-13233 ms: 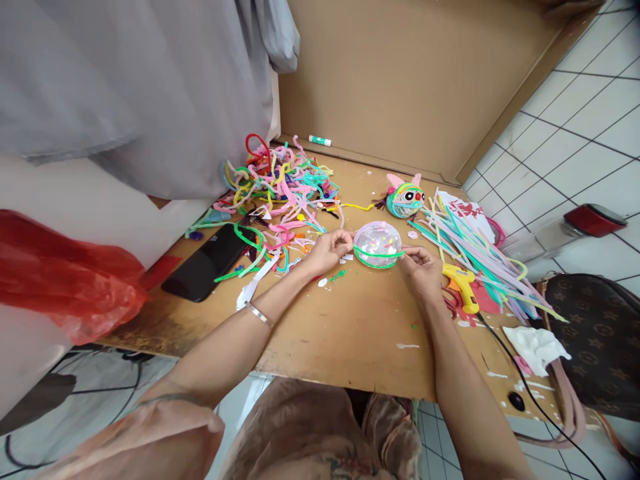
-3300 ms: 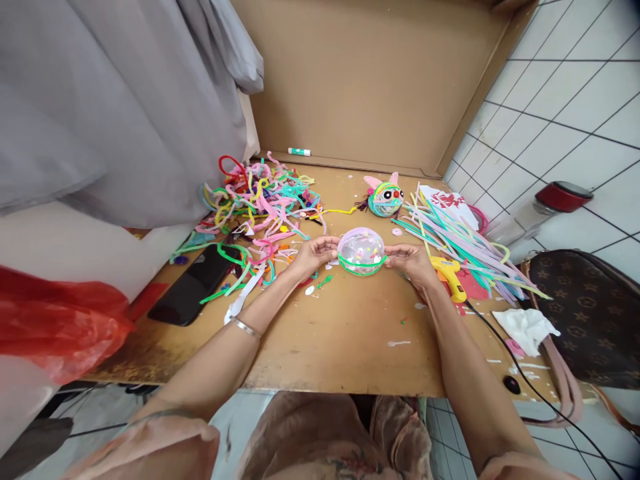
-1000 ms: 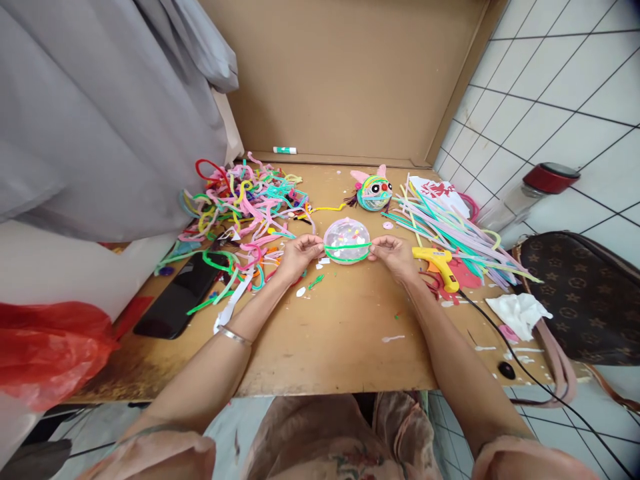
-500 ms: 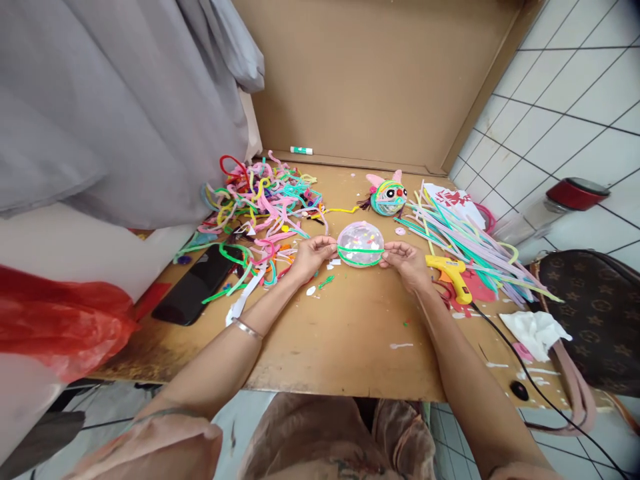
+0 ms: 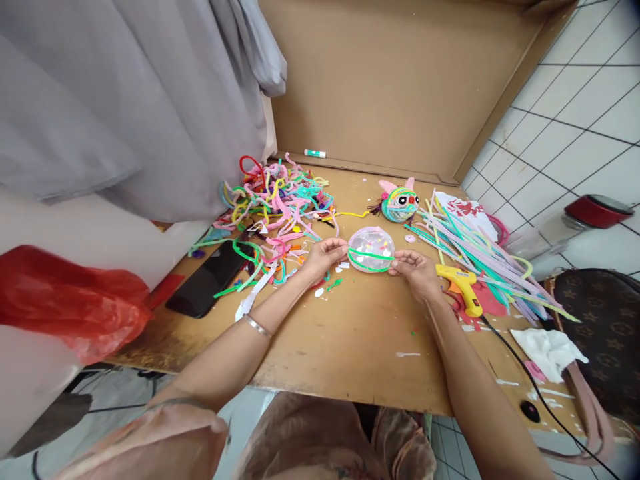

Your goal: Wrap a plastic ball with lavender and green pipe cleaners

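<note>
Between my hands is a clear round plastic ball edged with pale pink, with small coloured bits showing inside or through it. A green pipe cleaner lies across its front, slanting slightly down to the right, and more green runs along the lower edge. My left hand pinches the pipe cleaner's left end at the ball's side. At the opposite side, my right hand pinches the right end. Whether the fingertips also grip the ball cannot be made out.
Tangled pipe cleaners and a black phone lie left. A decorated ball with eyes and ears sits behind. To the right are straight pipe cleaners, a yellow glue gun with its cord, a tissue and a brown bag.
The whole view has shifted, so things appear farther right. The green pipe cleaner now slants more, its right end lower. Both hands keep their hold.
</note>
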The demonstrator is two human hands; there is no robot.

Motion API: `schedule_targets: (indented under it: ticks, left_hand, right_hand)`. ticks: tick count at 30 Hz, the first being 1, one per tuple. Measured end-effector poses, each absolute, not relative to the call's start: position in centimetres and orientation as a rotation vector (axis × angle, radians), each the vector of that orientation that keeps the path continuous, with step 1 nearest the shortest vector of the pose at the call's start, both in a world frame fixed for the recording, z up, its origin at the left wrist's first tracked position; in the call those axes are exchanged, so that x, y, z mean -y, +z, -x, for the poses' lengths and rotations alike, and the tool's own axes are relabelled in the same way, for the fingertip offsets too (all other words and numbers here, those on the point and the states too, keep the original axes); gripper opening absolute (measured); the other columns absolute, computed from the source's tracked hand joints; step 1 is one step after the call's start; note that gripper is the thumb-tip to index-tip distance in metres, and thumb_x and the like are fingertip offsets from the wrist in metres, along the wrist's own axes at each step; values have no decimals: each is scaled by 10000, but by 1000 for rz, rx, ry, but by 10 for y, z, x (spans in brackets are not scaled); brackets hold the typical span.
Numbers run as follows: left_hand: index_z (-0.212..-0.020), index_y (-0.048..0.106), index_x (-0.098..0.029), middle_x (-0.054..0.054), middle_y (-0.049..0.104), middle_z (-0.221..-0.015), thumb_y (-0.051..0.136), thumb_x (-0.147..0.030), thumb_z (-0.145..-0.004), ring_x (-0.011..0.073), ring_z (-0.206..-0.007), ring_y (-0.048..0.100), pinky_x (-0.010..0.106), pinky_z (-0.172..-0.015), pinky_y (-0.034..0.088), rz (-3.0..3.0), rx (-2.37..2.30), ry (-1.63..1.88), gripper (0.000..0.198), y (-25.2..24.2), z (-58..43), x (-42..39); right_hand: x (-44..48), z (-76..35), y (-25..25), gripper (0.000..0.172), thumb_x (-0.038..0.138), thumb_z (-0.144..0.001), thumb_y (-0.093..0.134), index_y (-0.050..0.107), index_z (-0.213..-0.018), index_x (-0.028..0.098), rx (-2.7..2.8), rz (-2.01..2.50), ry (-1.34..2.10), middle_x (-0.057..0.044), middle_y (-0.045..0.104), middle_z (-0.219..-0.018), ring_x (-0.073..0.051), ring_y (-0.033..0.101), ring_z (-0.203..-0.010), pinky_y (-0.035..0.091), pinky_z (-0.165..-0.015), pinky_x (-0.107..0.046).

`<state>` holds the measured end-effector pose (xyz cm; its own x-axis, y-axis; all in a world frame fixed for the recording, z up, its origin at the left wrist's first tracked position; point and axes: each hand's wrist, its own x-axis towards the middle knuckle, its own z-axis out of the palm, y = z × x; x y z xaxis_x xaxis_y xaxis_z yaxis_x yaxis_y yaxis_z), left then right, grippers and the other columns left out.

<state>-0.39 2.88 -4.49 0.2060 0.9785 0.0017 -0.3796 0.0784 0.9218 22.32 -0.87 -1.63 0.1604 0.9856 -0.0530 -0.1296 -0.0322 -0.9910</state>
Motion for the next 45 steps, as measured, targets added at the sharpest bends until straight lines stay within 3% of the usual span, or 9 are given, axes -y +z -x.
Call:
schedule_targets:
  ticks: [18,28,39,42,45]
  left_hand:
    - [-778,644,-145,-35,655,-675,942,-431,-465,71,-609,607,222,-656,510,-971,-801,1196,518,-42,5,-29]
    - [-707,644,-146,-15,658,-632,928,-495,-462,98,-608,607,241,-642,508,-1052,-845,1196,512,-44,7,-28]
    - [-731,622,-141,-20,610,-749,903,-459,-551,92,-728,605,273,-802,535,-942,-739,1146,461,-38,7,-23]
    - [-727,609,-141,-21,596,-754,879,-481,-594,91,-743,603,264,-794,532,-927,-743,1136,454,-37,7,-23]
    - [-717,611,-144,-36,593,-696,911,-488,-523,79,-689,587,237,-748,514,-936,-772,1143,496,-37,5,-22]
  right_hand:
    - [11,-217,-23,419,389,-383,932,671,-645,191,996,1234,1141,4,696,-548,-125,645,-477,569,-531,-252]
    - [9,-219,-28,418,421,-430,920,664,-673,197,1051,1257,1058,-4,701,-563,-149,646,-463,574,-545,-297]
    - [12,-219,-26,406,398,-433,912,647,-668,201,1054,1257,1051,5,705,-580,-147,657,-478,579,-548,-286]
    - [13,-219,-26,415,398,-427,919,647,-674,203,1051,1251,1054,14,696,-582,-147,663,-491,581,-554,-286]
    - [13,-219,-27,421,415,-443,917,644,-684,204,1071,1246,1039,19,688,-576,-145,660,-488,582,-559,-292]
